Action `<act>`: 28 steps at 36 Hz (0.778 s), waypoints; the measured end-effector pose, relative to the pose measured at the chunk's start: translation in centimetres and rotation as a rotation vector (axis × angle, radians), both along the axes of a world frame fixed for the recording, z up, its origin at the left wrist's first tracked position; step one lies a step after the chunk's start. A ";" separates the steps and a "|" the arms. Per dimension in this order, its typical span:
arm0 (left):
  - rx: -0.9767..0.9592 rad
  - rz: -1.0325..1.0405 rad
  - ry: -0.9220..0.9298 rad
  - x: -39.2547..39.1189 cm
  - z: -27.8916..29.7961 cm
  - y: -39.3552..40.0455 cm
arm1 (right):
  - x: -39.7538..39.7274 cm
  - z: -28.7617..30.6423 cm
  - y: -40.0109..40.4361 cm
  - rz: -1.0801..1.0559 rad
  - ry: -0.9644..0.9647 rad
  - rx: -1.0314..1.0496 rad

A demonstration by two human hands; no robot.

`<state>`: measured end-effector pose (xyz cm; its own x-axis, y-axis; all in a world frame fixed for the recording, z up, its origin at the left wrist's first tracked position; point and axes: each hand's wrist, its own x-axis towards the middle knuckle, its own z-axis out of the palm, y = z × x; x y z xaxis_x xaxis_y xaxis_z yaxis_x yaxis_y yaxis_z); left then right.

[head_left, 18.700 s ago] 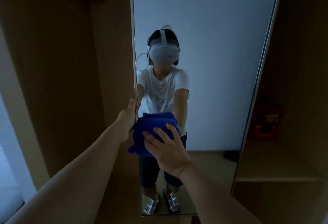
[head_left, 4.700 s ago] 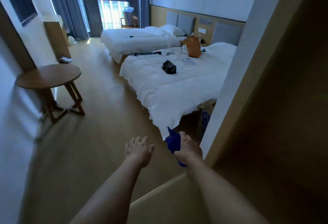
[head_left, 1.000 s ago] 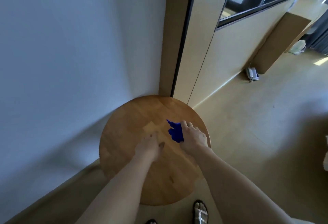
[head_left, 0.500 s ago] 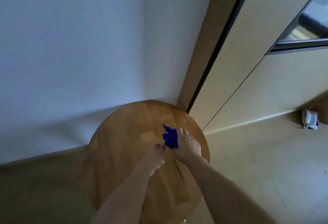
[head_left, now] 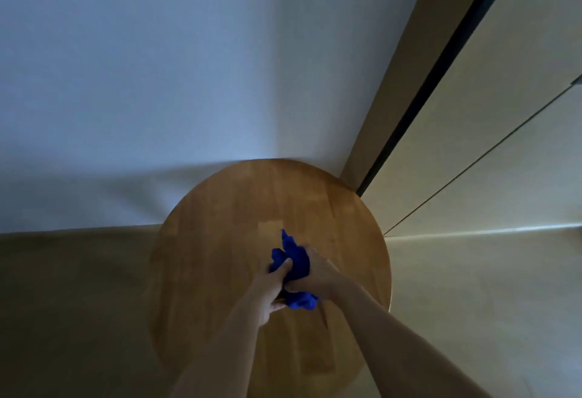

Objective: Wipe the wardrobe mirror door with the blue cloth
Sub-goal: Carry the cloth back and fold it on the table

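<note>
- You are looking down on a round wooden tabletop (head_left: pixel 220 271) that stands against a pale wall (head_left: pixel 157 67).
- Your two hands meet over the middle of that tabletop, both closed on the blue cloth (head_left: pixel 294 260).
- Your left hand (head_left: pixel 273 284) comes in from the lower left; its fingers curl into the cloth, and one finger presses up into the bunched folds.
- Your right hand (head_left: pixel 316 274) comes in from the lower right and grips the cloth from the other side, fingers wrapped round it.
- The hands touch or nearly touch one another, with the cloth squeezed between them.
- The cloth is crumpled, not spread flat: one pointed corner sticks up and away from you above the hands, and another lump hangs out beneath them, nearer to you.
- You cannot tell whether the cloth touches the wood or is held just above it.
- To the right of the tabletop, a tan wooden upright (head_left: pixel 403 82) with a dark strip (head_left: pixel 441 67) beside it runs slantwise up the view.
- Right of that strip are pale cream panels (head_left: pixel 504 114), parted by a thin dark seam.
- The floor (head_left: pixel 78 303) is light brown and lies in shadow on your left.
- The mirror door does not show in this view.
</note>
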<state>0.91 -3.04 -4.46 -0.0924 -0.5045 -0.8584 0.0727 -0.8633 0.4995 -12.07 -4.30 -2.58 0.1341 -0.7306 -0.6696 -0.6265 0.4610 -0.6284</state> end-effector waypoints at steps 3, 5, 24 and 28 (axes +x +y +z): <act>0.040 0.003 0.029 0.7 -2.1 0.2 | -0.4 -1.9 0.0 -0.064 -0.040 0.065; 0.061 0.029 0.045 1.0 -3.3 0.3 | -0.3 -3.3 0.2 -0.122 -0.060 0.087; -0.597 -0.414 -1.037 4.7 -8.0 -0.9 | -1.6 -8.9 -0.9 -0.358 0.580 -0.208; -0.761 -0.779 -1.097 3.0 -8.9 0.1 | -0.7 -9.6 -0.4 -0.102 0.677 -0.394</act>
<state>3.96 -2.91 -13.37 -0.0492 -0.9671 -0.2495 -0.9436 -0.0369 0.3292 -12.80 -4.70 -12.17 -0.2904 -0.9177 -0.2711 -0.8978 0.3593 -0.2547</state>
